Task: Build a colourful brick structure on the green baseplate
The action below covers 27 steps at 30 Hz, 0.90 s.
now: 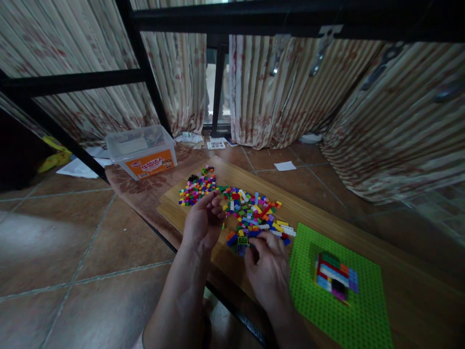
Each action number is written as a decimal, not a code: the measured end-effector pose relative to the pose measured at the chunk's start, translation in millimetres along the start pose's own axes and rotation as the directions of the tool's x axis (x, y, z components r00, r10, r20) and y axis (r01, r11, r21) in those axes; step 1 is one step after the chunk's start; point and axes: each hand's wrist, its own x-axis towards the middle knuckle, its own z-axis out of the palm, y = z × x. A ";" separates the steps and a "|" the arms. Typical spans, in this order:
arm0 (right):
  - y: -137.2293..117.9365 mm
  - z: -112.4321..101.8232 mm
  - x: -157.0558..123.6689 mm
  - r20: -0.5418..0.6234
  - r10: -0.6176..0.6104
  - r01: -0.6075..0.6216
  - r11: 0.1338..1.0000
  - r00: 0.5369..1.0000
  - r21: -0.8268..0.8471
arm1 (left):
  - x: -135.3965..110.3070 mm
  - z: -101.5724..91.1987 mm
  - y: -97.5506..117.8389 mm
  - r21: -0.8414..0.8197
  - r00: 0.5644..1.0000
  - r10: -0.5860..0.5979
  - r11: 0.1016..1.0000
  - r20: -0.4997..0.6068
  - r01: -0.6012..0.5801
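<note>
My left hand [207, 218] is raised over the board with its fingers curled in and thumb against them; whatever they may hold does not show. Lower and to the right, my right hand [267, 261] reaches palm down into the near edge of a pile of mixed toy bricks [250, 208]. Its thumb and bent fingers come together beside a lime green brick [242, 240]; the fingertips are partly hidden. To its right lies a green baseplate [363, 310], bearing a small build of coloured bricks [336, 274] laid around and inside a frame shape.
A wooden board [225, 169] carries the bricks, including a heap of smaller pieces [198, 186] at the far left. Behind it stands a clear plastic tub [141, 150] with an orange label. Black metal bars [148, 92] and striped curtains [276, 92] rise beyond; papers [285, 166] lie on the tiles.
</note>
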 end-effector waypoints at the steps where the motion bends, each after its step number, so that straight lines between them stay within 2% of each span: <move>1: 0.2 1.3 0.8 -0.009 0.000 0.000 1.000 1.000 0.000 | 0.1 -0.1 0.6 0.000 1.000 0.000 1.000 -0.003 0.000; 7: -4.2 -0.9 2.8 -0.026 0.023 -0.021 0.997 0.999 0.072 | -0.9 1.5 2.3 0.014 0.999 -0.003 1.000 -0.039 0.004; 10: -3.1 -11.6 1.6 -0.012 0.132 -0.126 0.965 0.991 0.229 | -1.7 3.7 0.5 0.051 1.000 -0.005 0.999 -0.019 0.005; 12: 4.0 -23.6 1.2 -0.001 0.252 -0.232 0.892 0.968 0.388 | -2.5 5.9 -3.1 0.088 1.000 -0.017 0.996 -0.006 0.018; 14: 17.5 -40.2 1.1 -0.016 0.399 -0.326 0.772 0.917 0.546 | -4.0 8.8 -9.9 0.127 0.999 -0.041 0.991 -0.002 0.041; 17: 46.9 -71.6 -2.1 -0.072 0.627 -0.423 0.601 0.775 0.678 | -8.3 14.2 -27.9 0.197 0.996 -0.093 0.976 -0.016 0.095; 19: 68.4 -93.0 -8.1 -0.090 0.724 -0.475 0.535 0.684 0.699 | -13.4 17.4 -45.8 0.265 0.991 -0.136 0.955 -0.007 0.133; 21: 87.5 -110.8 -16.8 -0.103 0.758 -0.496 0.516 0.644 0.698 | -20.5 19.3 -67.6 0.351 0.983 -0.180 0.924 0.043 0.154; 24: 107.4 -126.5 -30.6 -0.075 0.768 -0.558 0.524 0.636 0.644 | -33.1 18.5 -103.0 0.510 0.963 -0.231 0.850 0.140 0.130; 27: 117.2 -130.2 -41.4 -0.063 0.711 -0.557 0.600 0.701 0.574 | -45.2 14.4 -133.1 0.708 0.929 -0.275 0.706 0.246 0.022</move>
